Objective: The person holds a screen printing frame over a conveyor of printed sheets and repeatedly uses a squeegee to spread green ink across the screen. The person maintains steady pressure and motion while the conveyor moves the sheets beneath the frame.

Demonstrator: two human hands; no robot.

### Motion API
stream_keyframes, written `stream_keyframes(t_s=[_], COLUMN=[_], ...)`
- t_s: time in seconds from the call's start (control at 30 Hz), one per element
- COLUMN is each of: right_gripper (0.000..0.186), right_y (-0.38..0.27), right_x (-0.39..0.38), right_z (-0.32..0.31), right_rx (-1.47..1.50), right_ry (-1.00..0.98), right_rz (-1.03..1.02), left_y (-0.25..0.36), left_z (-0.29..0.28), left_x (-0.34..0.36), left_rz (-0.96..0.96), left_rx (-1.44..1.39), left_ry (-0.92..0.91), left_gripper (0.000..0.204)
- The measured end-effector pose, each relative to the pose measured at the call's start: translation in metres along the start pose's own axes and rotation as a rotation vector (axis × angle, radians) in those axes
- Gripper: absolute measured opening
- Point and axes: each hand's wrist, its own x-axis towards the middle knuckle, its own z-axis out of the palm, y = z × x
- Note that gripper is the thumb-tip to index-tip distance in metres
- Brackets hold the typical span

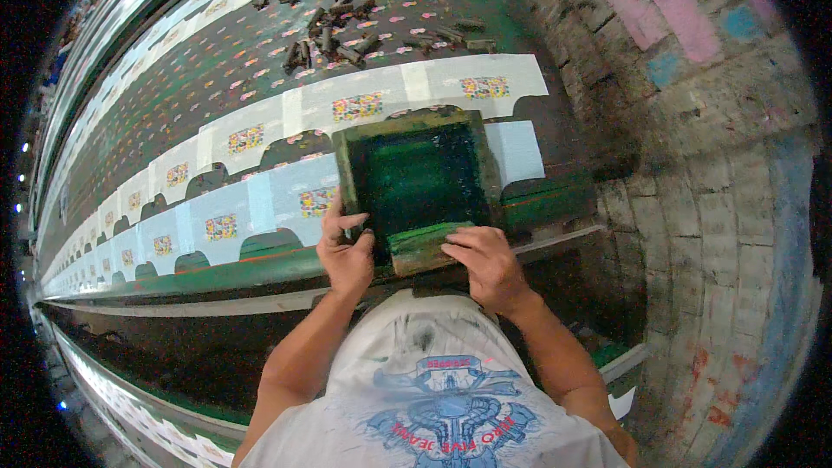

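Note:
A wooden screen-printing frame [344, 178] with a dark green mesh lies in front of me, over pale blue cut fabric pieces [260, 199]. My left hand [345, 253] grips the near left side of the frame, thumb bent inward. Across the frame's near end is a green-stained squeegee [429, 247]. The fingers of my right hand [490, 267] press on the squeegee's right end. Colourful printed patches [221, 227] show on the fabric left of the frame. What lies directly beneath the frame is hidden.
The long table [277, 262] runs to the far left, with a white fabric row [407, 82] behind the blue one. Dark short cylinders [334, 35] are scattered farther back. A brick-paved floor [693, 234] is on the right. Another table edge [147, 399] stands behind me at lower left.

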Motion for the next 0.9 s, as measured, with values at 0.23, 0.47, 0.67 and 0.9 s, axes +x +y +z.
stream_keyframes(t_s=[0.23,0.47,0.67,0.9], right_gripper=[0.042,0.043,0.044,0.044], right_y=[0.062,0.079,0.088,0.09], right_x=[-0.029,-0.025,-0.027,-0.024], right_z=[-0.057,-0.082,-0.084,-0.084], right_rx=[0.07,0.176,0.219,0.212], right_ry=[0.071,0.024,-0.011,-0.025], right_rz=[0.014,-0.05,-0.083,-0.104], left_y=[0.005,0.005,0.012,0.014], left_z=[0.089,0.098,0.102,0.102], left_x=[-0.012,-0.014,-0.015,-0.015], left_rz=[-0.137,-0.191,-0.178,-0.239], left_rx=[-0.169,-0.166,-0.191,-0.28], left_ry=[-0.007,0.028,0.021,0.026], left_gripper=[0.037,0.03,0.027,0.028])
